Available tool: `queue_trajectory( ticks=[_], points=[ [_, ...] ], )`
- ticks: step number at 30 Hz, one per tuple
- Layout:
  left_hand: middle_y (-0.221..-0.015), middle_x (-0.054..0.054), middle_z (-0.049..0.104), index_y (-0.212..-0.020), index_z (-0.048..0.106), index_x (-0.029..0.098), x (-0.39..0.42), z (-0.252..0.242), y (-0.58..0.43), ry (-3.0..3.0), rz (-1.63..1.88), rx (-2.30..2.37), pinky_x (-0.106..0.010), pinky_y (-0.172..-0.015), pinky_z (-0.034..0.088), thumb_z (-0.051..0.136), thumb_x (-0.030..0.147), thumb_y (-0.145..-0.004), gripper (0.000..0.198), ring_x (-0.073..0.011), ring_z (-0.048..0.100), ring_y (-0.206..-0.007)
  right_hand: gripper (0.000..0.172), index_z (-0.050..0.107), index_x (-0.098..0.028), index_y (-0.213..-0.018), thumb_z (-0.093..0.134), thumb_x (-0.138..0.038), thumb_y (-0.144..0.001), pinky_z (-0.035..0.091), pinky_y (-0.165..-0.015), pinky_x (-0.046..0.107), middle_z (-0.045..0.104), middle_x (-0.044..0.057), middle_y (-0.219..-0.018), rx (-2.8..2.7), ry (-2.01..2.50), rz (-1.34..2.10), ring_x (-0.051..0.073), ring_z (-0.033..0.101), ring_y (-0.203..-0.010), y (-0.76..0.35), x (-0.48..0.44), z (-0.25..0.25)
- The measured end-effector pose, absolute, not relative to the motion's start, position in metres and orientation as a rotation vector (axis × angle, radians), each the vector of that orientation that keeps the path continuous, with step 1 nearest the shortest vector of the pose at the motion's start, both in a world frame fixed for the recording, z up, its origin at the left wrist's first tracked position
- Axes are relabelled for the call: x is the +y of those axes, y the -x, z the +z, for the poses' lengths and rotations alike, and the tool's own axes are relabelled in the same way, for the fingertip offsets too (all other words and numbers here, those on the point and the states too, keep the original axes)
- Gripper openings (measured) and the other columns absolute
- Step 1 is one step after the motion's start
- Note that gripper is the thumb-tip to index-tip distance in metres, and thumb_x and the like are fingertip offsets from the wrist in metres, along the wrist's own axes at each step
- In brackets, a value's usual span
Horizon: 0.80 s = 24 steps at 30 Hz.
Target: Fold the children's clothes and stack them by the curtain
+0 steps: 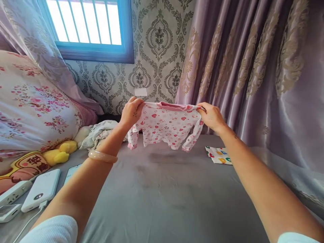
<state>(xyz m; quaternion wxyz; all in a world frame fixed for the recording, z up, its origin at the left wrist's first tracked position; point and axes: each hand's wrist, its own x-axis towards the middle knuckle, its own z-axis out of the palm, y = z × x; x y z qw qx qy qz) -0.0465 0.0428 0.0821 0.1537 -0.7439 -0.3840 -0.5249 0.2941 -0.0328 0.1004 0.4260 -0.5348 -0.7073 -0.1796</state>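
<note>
A small white long-sleeved shirt (pixel 168 125) with pink and red heart prints hangs stretched between my hands above the bed. Its pink neckline runs along the top, and both cuffs dangle. My left hand (pixel 132 111) pinches the shoulder on the left side, its fingers closed on the cloth. On the other side, my right hand (pixel 212 116) grips the opposite shoulder between thumb and fingers. The lower hem hangs free, slightly uneven.
A folded white cloth with colourful prints (pixel 219 156) lies on the grey bed sheet (pixel 162 202) at right. Crumpled light clothes (pixel 101 131), yellow plush toys (pixel 59 153), a white power bank (pixel 42 189), a phone (pixel 72 172) and a power strip (pixel 15 193) are at left. Purple curtains (pixel 253 67) hang at right.
</note>
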Motion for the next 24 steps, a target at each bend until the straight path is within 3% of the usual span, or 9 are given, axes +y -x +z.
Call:
queue_trajectory(
  ticks=[8,16,21,24],
  points=[
    [-0.091,-0.005,0.06,-0.105,0.067,0.022,-0.008,0.091,0.052,2.065,-1.484,-0.955,-0.029,-0.075,0.046,0.043,0.03,-0.094,0.028,-0.0165,0.057,-0.081,0.032,0.07,-0.024,-0.102,0.056,-0.049,-0.087,0.051,-0.067,0.033,0.072,0.004,-0.086,-1.798,1.21,-0.137,0.021,0.064,-0.076,-0.308,-0.07,0.106],
    [-0.085,-0.001,0.062,-0.098,0.073,0.025,-0.078,0.107,0.06,1.964,-1.659,-0.862,-0.026,-0.067,0.045,0.057,0.03,-0.088,0.019,-0.012,0.054,-0.07,0.031,0.071,-0.025,-0.102,0.069,-0.046,-0.079,0.055,-0.066,0.028,0.072,0.001,-0.084,-1.63,1.072,0.402,0.015,0.065,-0.071,-0.3,-0.136,0.131],
    [-0.067,0.002,0.062,-0.085,0.074,0.022,-0.073,0.113,0.067,2.29,-1.745,-1.121,-0.025,-0.057,0.044,0.067,0.034,-0.079,0.015,-0.0124,0.053,-0.061,0.029,0.074,-0.024,-0.093,0.074,-0.046,-0.075,0.054,-0.06,0.029,0.072,0.001,-0.075,-1.653,1.196,0.376,0.015,0.064,-0.064,-0.306,-0.13,0.126],
    [-0.066,0.001,0.065,-0.084,0.074,0.024,-0.056,0.104,0.069,2.392,-1.672,-1.221,-0.026,-0.061,0.046,0.065,0.035,-0.078,0.016,-0.0149,0.058,-0.065,0.027,0.074,-0.026,-0.092,0.073,-0.047,-0.075,0.056,-0.063,0.031,0.073,0.002,-0.078,-1.702,1.181,0.349,0.017,0.067,-0.07,-0.309,-0.117,0.115]
  ],
)
